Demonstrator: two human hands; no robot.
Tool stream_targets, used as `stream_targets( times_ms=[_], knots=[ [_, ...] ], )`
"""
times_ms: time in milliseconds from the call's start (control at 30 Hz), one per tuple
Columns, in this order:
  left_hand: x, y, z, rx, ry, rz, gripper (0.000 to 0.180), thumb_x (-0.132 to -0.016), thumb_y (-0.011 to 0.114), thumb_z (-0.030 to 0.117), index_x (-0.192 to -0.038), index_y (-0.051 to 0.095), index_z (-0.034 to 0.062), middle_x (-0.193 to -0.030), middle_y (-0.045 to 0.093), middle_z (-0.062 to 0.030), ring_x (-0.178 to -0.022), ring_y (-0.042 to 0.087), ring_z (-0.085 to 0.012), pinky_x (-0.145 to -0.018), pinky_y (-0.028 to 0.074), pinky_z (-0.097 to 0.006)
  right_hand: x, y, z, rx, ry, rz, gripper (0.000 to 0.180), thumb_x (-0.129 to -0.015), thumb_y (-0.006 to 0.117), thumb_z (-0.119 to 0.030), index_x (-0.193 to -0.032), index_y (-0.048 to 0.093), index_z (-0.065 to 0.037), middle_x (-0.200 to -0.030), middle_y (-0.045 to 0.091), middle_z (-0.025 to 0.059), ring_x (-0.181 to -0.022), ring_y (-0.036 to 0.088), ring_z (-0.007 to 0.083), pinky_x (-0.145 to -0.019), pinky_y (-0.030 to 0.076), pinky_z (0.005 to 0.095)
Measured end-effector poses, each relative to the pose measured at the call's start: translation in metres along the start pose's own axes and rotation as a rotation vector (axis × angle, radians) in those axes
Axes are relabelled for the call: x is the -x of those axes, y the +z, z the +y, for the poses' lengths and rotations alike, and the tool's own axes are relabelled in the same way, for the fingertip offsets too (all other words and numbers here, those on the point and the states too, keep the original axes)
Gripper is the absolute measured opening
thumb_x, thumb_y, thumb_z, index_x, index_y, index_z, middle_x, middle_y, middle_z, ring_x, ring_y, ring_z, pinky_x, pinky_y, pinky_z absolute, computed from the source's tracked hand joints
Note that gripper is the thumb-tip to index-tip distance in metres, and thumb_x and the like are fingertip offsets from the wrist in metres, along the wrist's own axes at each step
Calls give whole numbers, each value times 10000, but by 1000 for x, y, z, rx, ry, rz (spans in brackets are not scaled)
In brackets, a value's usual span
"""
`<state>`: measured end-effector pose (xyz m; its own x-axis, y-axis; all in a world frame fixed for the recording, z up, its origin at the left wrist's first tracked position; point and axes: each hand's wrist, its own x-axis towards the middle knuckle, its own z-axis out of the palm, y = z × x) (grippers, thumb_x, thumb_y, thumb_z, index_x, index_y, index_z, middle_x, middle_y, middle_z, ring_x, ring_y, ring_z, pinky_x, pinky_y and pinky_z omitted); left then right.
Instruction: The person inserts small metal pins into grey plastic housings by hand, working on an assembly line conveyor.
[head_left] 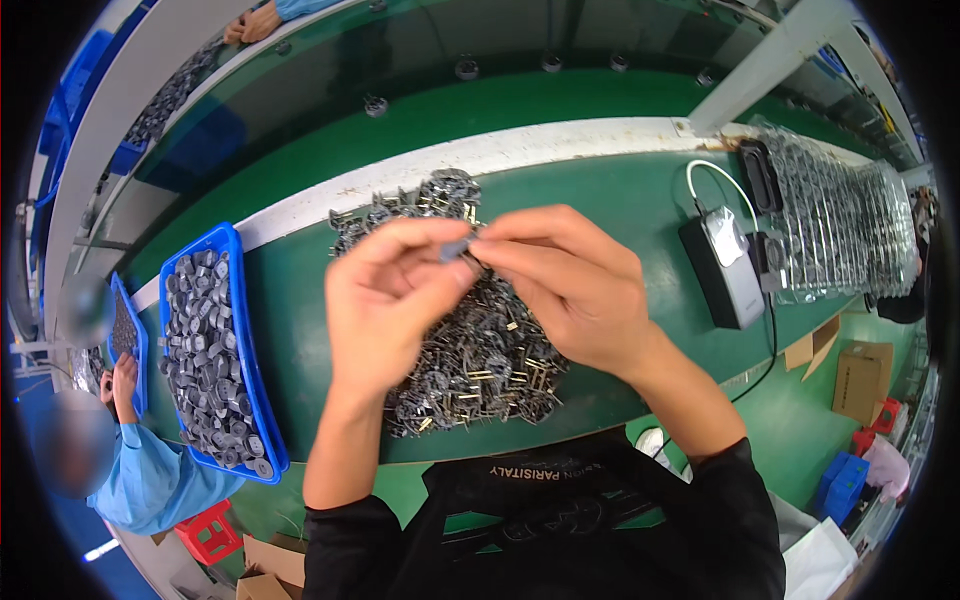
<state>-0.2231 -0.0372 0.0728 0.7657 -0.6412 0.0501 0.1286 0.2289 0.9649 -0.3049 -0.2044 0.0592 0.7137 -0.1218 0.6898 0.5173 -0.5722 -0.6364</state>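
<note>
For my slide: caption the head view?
Both hands, left hand and right hand, pinch a small grey part above a parts pile.

- Brown cardboard box (862,380): closed, squarish, on the floor at the right, beyond the edge of the green bench.
- Flat brown cardboard piece (812,348): just left of that box, leaning by the bench edge.
- Brown cardboard flaps (268,568): open carton at the lower left, beside a red plastic stool.
- Clear plastic blister trays (840,215): stacked packaging with rows of dark parts, on the bench at the far right.

No screens or signs in view.
</note>
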Motion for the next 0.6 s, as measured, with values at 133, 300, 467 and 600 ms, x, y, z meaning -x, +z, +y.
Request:
stream_targets(
  times_ms=[133,300,467,600],
  knots=[
    [-49,-21,0,-415,9,169,213,-839,684,-15,-1048,695,-56,-904,706,-71,-787,634,-85,-735,505,-216,-1,-41,10,87,298,-427,304,-828,654,27,-1117,693,-56,-904,646,80,-767,646,221,-656,529,302],
    [-120,-130,-21,-872,69,503,244,-796,742,161,-983,741,4,-830,742,-110,-715,689,-140,-703,536,-277,23,-72,26,104,330,-836,252,-809,697,-108,-1059,695,-78,-926,618,85,-789,623,272,-725,510,395],
    [-163,-171,-47,-1167,9,806,220,-815,716,263,-934,751,82,-939,729,-160,-936,692,-347,-856,534,-427,38,-75,25,-32,505,-800,153,-798,733,-124,-948,723,-93,-924,615,59,-812,617,224,-707,509,356],
    [-158,-195,-37,-1237,-127,850,333,-856,700,354,-1011,722,60,-995,711,-189,-968,673,-369,-862,524,-440,34,-55,29,-65,429,-820,135,-764,765,-73,-893,727,-65,-888,631,61,-830,607,245,-715,502,339]
  ],
)
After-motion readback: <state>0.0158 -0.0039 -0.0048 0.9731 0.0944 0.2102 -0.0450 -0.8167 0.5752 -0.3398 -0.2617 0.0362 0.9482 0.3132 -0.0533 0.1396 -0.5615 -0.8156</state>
